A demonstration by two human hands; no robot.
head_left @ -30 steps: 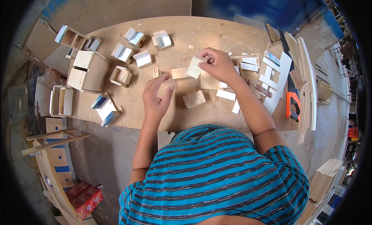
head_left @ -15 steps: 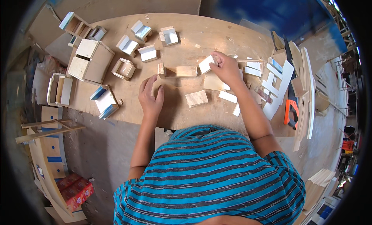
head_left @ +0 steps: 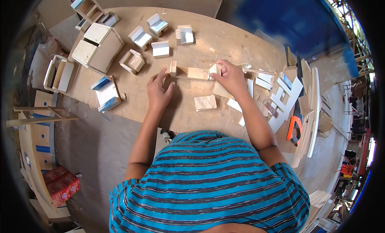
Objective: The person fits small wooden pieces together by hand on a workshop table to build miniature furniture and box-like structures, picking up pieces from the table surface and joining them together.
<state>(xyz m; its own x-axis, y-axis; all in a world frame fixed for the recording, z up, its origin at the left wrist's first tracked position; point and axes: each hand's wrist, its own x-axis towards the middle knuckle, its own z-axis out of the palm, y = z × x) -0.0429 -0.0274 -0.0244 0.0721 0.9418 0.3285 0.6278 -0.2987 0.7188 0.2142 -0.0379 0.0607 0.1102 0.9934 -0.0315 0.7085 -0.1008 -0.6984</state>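
A long flat wooden board lies across the middle of the worktable. At its left end stands a small wooden block. My right hand pinches another small wooden block upright against the board's right end. My left hand is open beside the left block, fingers apart, its index fingertip close to that block; whether they touch I cannot tell. Nearer to me lies a loose wooden block. A thin flat panel rests partly under my right hand.
Small wooden chair-like pieces and a two-door wooden cabinet stand at the left and back. White-painted strips are piled at the right, near an orange-handled saw. Long boards lie along the right edge.
My right hand has brought its block against the board's right end and turned it upright. My left hand stays open by the left block. The whole view has shifted slightly.
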